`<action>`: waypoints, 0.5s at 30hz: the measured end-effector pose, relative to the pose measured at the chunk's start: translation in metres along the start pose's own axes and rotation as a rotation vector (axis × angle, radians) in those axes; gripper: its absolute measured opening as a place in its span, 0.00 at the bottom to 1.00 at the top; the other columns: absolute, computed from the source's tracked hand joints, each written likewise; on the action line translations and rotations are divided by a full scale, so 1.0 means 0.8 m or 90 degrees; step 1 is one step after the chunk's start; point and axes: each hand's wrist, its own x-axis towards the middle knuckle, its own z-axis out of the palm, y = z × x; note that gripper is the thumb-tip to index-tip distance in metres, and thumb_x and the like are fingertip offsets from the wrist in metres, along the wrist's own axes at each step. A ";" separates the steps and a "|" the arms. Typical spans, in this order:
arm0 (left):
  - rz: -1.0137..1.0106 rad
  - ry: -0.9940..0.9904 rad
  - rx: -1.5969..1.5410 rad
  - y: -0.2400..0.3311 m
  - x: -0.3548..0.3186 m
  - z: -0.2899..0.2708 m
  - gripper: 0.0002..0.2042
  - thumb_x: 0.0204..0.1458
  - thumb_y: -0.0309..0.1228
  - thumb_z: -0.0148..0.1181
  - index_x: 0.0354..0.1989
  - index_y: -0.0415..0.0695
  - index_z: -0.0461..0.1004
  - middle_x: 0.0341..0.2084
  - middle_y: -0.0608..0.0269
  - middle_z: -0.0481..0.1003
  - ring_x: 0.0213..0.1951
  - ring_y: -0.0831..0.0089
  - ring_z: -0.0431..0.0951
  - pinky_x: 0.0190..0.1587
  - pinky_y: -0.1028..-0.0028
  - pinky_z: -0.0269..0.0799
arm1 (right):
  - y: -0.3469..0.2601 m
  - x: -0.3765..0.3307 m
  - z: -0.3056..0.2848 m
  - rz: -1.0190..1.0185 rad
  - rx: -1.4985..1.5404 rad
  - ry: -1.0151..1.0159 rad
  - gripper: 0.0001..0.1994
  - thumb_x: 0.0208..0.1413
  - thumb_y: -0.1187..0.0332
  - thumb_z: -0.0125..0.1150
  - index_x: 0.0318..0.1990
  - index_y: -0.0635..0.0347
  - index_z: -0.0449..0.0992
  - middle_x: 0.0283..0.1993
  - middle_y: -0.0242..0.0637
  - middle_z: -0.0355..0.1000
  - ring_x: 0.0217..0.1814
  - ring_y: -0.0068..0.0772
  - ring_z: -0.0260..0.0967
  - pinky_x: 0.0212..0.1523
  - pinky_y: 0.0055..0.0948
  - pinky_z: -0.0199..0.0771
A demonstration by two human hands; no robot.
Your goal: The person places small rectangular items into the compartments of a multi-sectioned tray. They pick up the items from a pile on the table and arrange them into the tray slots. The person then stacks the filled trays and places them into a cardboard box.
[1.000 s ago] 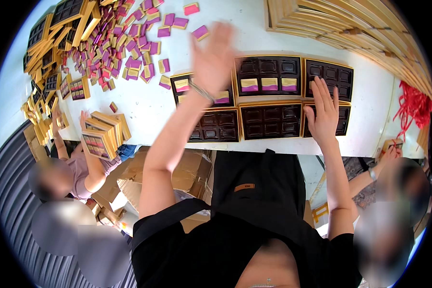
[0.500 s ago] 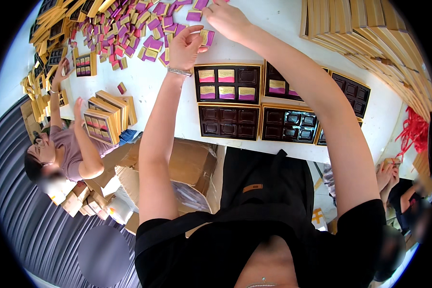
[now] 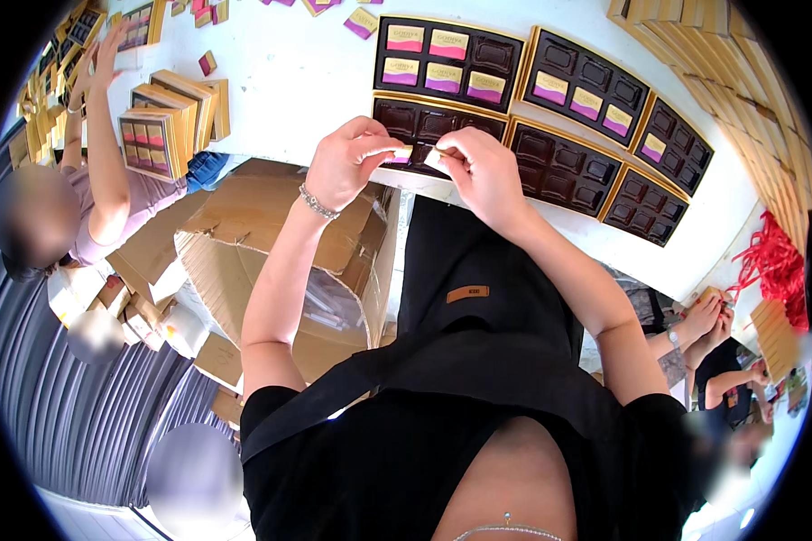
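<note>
My left hand (image 3: 347,169) pinches a small gold-and-purple wrapped chocolate (image 3: 404,154) between thumb and fingers. Close beside it, my right hand (image 3: 487,180) pinches another small wrapped chocolate (image 3: 437,159), mostly hidden by the fingertips. Both hover over the dark tray of a near-row box (image 3: 395,115), partly covering it. Behind that stands a gold-edged box (image 3: 490,79) with several wrapped chocolates, pink-and-gold at the back, purple-and-gold in front. The box to its right (image 3: 594,75) has three purple-and-gold pieces along its front row. A further box (image 3: 679,135) contains one.
Two more dark-trayed boxes (image 3: 564,169) continue the near row. Stacked gold boxes (image 3: 740,99) line the right side, by red shredded filler (image 3: 774,266). Loose chocolates (image 3: 361,22) lie at the far edge. An open carton (image 3: 271,216) stands below the table; co-workers sit left and right.
Both hands have come back from the far chocolate pile to the near row of boxes, each now with a chocolate at its fingertips. The view has shifted toward the table's near edge.
</note>
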 end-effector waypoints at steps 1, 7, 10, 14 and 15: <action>0.013 0.009 0.020 -0.006 -0.005 0.005 0.10 0.44 0.22 0.67 0.36 0.48 0.82 0.33 0.63 0.76 0.32 0.67 0.79 0.35 0.71 0.75 | 0.004 -0.005 0.008 -0.045 -0.021 0.001 0.08 0.47 0.78 0.65 0.35 0.61 0.74 0.32 0.38 0.72 0.36 0.43 0.72 0.36 0.39 0.72; 0.187 0.179 0.276 -0.024 -0.040 0.036 0.21 0.44 0.31 0.66 0.50 0.46 0.77 0.48 0.64 0.76 0.52 0.63 0.74 0.54 0.61 0.69 | -0.001 -0.024 0.013 -0.184 -0.171 0.062 0.14 0.45 0.78 0.66 0.42 0.62 0.76 0.49 0.41 0.73 0.51 0.47 0.71 0.46 0.37 0.75; 0.181 0.062 0.386 -0.014 -0.064 0.056 0.30 0.45 0.35 0.66 0.60 0.45 0.69 0.60 0.60 0.69 0.63 0.62 0.66 0.64 0.55 0.59 | 0.004 -0.051 0.008 -0.203 -0.304 -0.066 0.26 0.47 0.65 0.67 0.55 0.65 0.71 0.63 0.41 0.66 0.67 0.44 0.61 0.63 0.44 0.63; 0.080 0.011 0.422 -0.027 -0.081 0.090 0.34 0.50 0.37 0.60 0.67 0.43 0.59 0.70 0.59 0.56 0.71 0.63 0.54 0.67 0.41 0.46 | 0.014 -0.053 0.011 -0.209 -0.480 -0.225 0.38 0.47 0.51 0.64 0.64 0.63 0.64 0.71 0.36 0.57 0.75 0.37 0.49 0.70 0.60 0.43; 0.088 0.012 0.471 -0.028 -0.082 0.094 0.35 0.51 0.38 0.60 0.68 0.40 0.57 0.70 0.55 0.53 0.71 0.60 0.52 0.68 0.40 0.40 | 0.009 -0.054 0.010 -0.207 -0.492 -0.226 0.37 0.47 0.51 0.64 0.64 0.63 0.64 0.71 0.36 0.57 0.75 0.37 0.50 0.70 0.62 0.42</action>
